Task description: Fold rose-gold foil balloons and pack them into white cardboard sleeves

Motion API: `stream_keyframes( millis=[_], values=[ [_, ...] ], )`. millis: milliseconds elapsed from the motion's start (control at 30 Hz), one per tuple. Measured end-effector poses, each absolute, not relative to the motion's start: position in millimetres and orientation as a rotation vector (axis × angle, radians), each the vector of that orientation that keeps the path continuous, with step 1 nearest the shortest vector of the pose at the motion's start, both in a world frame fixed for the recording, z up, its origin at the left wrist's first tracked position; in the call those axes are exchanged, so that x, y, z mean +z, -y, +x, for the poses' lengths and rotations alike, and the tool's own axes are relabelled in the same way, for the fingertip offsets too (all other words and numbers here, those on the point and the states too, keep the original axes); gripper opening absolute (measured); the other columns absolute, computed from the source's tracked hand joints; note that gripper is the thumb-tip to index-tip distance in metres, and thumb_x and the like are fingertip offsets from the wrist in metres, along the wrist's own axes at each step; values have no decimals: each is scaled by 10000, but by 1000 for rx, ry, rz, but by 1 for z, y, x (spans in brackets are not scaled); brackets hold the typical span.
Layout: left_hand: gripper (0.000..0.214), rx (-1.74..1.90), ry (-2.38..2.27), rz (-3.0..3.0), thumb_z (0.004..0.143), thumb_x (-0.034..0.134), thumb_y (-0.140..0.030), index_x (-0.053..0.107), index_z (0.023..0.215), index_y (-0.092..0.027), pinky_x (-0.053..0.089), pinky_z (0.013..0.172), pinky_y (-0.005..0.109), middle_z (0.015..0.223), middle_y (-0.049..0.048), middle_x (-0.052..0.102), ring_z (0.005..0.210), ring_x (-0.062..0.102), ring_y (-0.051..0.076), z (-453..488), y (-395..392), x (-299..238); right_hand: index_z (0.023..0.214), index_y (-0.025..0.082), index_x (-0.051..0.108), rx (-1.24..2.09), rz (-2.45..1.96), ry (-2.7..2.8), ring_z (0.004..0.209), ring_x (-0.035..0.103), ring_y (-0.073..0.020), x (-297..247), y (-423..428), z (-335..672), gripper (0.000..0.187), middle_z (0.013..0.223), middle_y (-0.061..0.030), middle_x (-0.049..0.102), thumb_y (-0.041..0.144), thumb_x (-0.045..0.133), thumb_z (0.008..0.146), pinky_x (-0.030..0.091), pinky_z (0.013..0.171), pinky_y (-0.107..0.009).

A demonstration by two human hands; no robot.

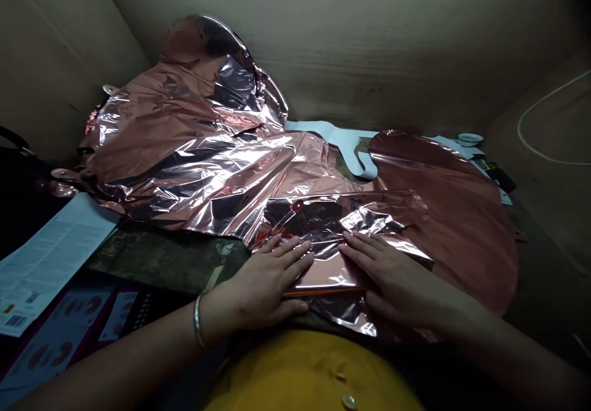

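A heap of crinkled rose-gold foil balloons (194, 152) covers the middle of the dark table. My left hand (265, 282), with a metal bangle on the wrist, lies flat and open on a folded piece of foil (330, 275) close to my body. My right hand (392, 275) rests flat beside it, fingers stretched out on the same foil. A smoother rose-gold foil sheet (457, 214) spreads out to the right, partly under my right hand.
Printed paper sheets (46, 257) and a dark printed card (69, 331) lie at the left. White paper cut-outs (351, 146) show behind the foil. A small white bowl (470, 138) stands at the back right. Wooden walls enclose the table's back and sides.
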State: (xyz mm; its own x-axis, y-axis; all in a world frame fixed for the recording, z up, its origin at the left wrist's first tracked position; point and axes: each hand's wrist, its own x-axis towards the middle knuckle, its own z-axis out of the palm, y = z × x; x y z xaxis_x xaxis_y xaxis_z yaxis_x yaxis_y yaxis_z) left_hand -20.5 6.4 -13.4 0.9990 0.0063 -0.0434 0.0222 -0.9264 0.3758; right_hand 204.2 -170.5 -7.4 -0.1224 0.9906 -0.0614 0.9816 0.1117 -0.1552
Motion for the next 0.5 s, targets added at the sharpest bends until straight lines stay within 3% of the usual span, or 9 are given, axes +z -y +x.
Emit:
stream_keyframes(
  millis=[100, 233, 367, 500],
  values=[
    [783, -119, 53, 2637, 815, 654, -479, 348, 1481, -203, 200, 1178, 501, 1538, 113, 334, 1422, 301, 307, -28, -24, 1, 1363, 64, 502, 293, -2140, 2157, 1336, 439, -259, -7, 165, 207, 611, 1449, -180, 453, 11, 432, 758, 400, 1073, -441],
    [687, 3, -47, 2405, 765, 676, -252, 448, 1414, -231, 390, 1094, 372, 1446, 70, 492, 1300, 495, 246, -48, -48, 4, 1240, 198, 619, 648, -2218, 1860, 1110, 629, -249, 15, 155, 207, 448, 1267, -94, 642, 108, 447, 836, 503, 903, -350],
    [313, 313, -305, 2200, 858, 572, -249, 656, 1151, -178, 521, 885, 289, 1142, 70, 702, 1020, 671, 205, -53, -49, -21, 986, 266, 722, 912, -2196, 1726, 855, 689, -229, 37, 151, 207, 307, 938, -26, 748, 154, 485, 827, 505, 760, -288],
    [222, 442, -447, 2090, 890, 549, -279, 705, 1000, -165, 535, 783, 294, 979, 72, 734, 886, 692, 210, -48, -41, -36, 827, 233, 746, 1056, -2091, 1676, 711, 673, -199, 40, 164, 244, 179, 777, -11, 736, 201, 578, 774, 510, 681, -260]
  ],
)
